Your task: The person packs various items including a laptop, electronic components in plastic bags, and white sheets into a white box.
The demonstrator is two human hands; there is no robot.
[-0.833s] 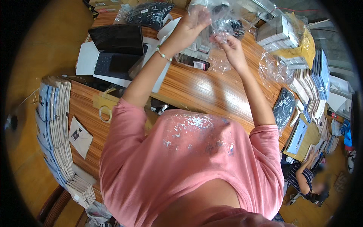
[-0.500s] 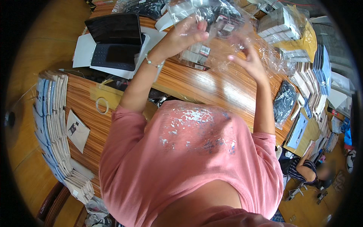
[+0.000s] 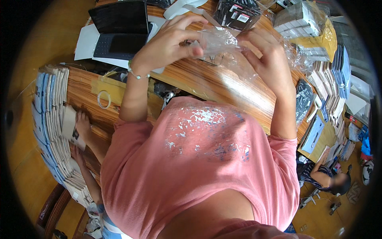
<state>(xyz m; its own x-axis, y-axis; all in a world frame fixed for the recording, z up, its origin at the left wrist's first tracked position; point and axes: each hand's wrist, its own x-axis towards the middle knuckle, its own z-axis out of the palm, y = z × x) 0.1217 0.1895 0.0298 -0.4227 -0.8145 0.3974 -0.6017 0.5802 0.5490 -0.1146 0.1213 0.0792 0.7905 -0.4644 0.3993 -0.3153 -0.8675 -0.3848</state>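
A crumpled clear plastic bag is stretched between my hands above the wooden table. My left hand, with a beaded bracelet at its wrist, has its thumb and index finger at the bag's left edge, the other fingers raised and spread. The fingers of my right hand are bent around the bag's right side, its thumb pointing inward. Just beyond the bag lies a pile of black packages with white and red labels, partly in clear plastic. Something under the bag is hard to make out.
A dark tablet with keyboard rests on white paper at left. Stacked flat packages line the left edge, where another person's hands touch a white one. White boxes, a black bagged item and a tape roll lie around.
Both hands have come lower and nearer to me with the plastic bag. The black packages now show outside it on the table. Another person's hands have appeared at the left.
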